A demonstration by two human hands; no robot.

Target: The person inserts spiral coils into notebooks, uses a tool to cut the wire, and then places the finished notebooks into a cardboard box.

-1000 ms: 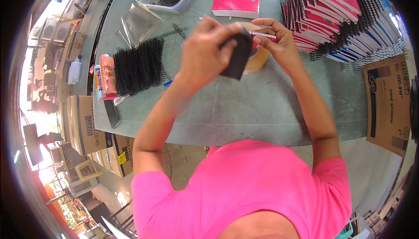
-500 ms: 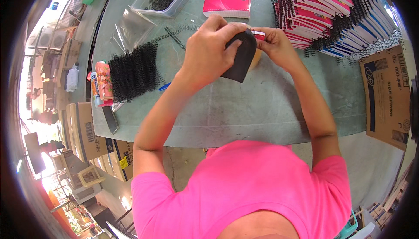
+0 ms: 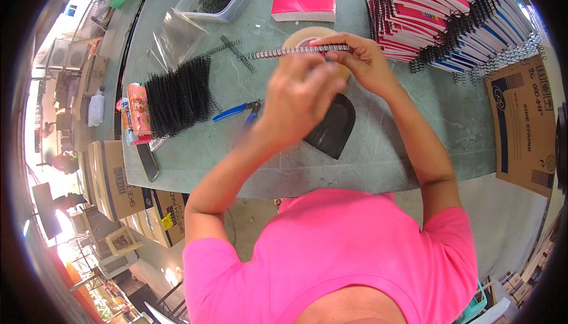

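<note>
R hand (image 3: 362,62) pinched on R end of blk spiral (image 3: 272,54), over tape roll (image 3: 307,32) on surface (image 3: 378,141). L hand (image 3: 300,94) by spiral, blurred, can't tell if gripping. Dk print on brn carton (image 3: 523,126), R.

The right hand (image 3: 368,64) pinches beside the blurred left hand (image 3: 297,92).

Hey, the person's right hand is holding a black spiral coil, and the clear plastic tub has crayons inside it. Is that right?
Not quite: what's inside the clear plastic tub is wrong. The head view shows a pile of black coils in it. The right hand is holding a black spiral coil, just as you said.
</note>
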